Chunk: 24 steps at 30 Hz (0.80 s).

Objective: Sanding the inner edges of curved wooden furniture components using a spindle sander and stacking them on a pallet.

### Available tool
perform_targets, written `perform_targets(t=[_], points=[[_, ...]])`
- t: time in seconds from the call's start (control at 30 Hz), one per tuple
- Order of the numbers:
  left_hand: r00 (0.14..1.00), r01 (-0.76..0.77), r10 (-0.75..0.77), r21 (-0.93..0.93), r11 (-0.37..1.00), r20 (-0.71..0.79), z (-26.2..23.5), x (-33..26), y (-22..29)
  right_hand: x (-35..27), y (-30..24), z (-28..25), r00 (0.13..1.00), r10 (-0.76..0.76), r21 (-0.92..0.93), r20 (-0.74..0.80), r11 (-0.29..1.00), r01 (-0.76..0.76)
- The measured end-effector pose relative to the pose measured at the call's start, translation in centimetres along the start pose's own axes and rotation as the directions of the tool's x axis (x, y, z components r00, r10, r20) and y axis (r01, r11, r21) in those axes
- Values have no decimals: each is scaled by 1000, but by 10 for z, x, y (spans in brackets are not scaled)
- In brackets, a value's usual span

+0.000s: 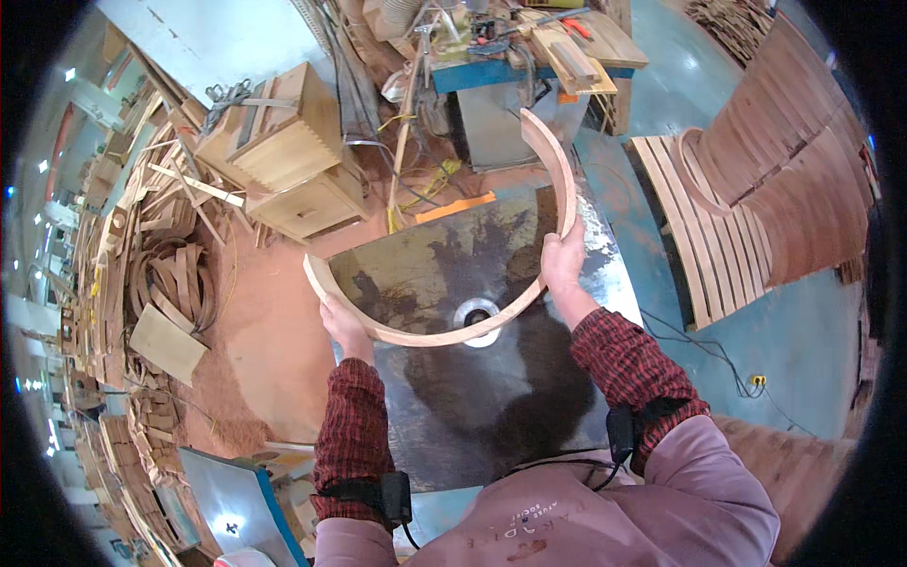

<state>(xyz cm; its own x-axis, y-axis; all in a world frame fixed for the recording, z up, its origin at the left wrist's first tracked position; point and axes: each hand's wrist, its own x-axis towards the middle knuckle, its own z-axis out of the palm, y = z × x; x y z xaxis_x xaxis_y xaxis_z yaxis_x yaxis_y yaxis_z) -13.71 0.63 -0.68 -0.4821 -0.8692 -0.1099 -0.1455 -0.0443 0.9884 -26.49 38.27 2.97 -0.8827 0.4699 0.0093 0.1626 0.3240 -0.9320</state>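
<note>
Left grip (pixel 348 331) and right grip (pixel 564 257) clamp a curved wooden strip (pixel 435 337); pale lettering (pixel 537 511) marks the mauve shirt (pixel 680 515).

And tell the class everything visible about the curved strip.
The strip is pale and looks wooden, a C opening forward, with two free ends. The left hand holds it near one end; the right hand holds the other side, farther from its end. It crosses over the disc in the table; contact there is unclear.

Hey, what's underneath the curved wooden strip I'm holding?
Beneath much of the curved wooden strip is a stained metal tabletop, with a round metal ring showing on either side. The ring's stretch directly behind the wood is hidden.
</note>
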Motion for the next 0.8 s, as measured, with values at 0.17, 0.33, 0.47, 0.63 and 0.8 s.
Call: perform_targets(t=[0.17, 0.33, 0.47, 0.63, 0.8], points=[[1000, -7, 7, -23, 1000, -31, -20, -13, 9, -3, -2, 17, 995, 32, -47, 90, 998, -28], [995, 53, -55, -27, 998, -84, -49, -21, 9, -10, 9, 39, 990, -63, -52, 127, 996, 70], [982, 73, -76, -22, 997, -174, -79, -27, -2, -28, -3, 49, 979, -101, -65, 175, 991, 114], [969, 88, -108, -96, 991, -223, -115, -52, -9, -43, -15, 53, 950, -89, -85, 299, 989, 119], [940, 108, -143, -129, 986, -309, -137, -87, -7, -56, -27, 56, 913, -65, -129, 402, 984, 127]])
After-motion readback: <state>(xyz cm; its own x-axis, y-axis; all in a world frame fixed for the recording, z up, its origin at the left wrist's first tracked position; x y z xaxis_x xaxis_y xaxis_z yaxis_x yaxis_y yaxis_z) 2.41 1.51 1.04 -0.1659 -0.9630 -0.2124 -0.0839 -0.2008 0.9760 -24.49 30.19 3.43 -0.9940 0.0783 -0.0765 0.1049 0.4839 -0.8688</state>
